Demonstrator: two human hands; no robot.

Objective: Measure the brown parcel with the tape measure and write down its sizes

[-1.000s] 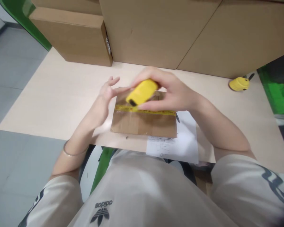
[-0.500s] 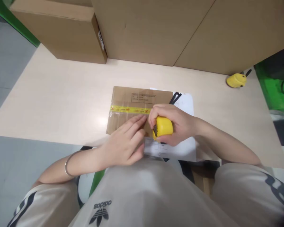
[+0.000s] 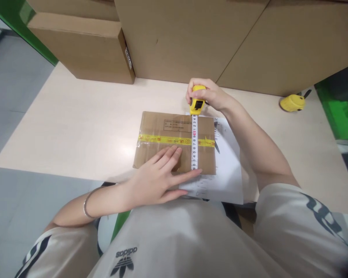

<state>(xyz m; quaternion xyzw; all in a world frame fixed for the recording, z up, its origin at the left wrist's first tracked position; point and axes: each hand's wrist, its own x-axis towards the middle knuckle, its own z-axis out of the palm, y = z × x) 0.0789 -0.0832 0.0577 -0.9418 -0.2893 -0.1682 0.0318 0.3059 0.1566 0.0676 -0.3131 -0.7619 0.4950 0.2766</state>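
Tape measure (image 3: 197, 101) is sitting in the right hand (image 3: 211, 96), whose fingers are curling shut around the yellow case, so most of it is hidden and only its top and front face are showing. Its white blade (image 3: 194, 143) is running from that hand toward the left hand (image 3: 159, 179), lying across a flat cardboard parcel (image 3: 159, 131). The left hand is lying open and flat on the parcel's near part, fingers spread. Its forefinger is pressing at the blade's end, so the hook itself is not showing. A yellow strip (image 3: 162, 139) is sealing the parcel, so whatever it is holding cannot be seen, and the print on its label (image 3: 176, 124) is too small to read. A white sheet (image 3: 229, 173) is lying under the parcel's right side, beneath the right forearm. A dark item between sheet and parcel is mostly covered and cannot be made out. Beyond the right hand, large closed cardboard boxes (image 3: 176, 38) are standing on the bench (image 3: 75, 123), cut off by the frame's top. Well to the right of the right hand, a second yellow measure (image 3: 292, 102) is lying on the bench. A bangle (image 3: 86, 200) is circling the left wrist
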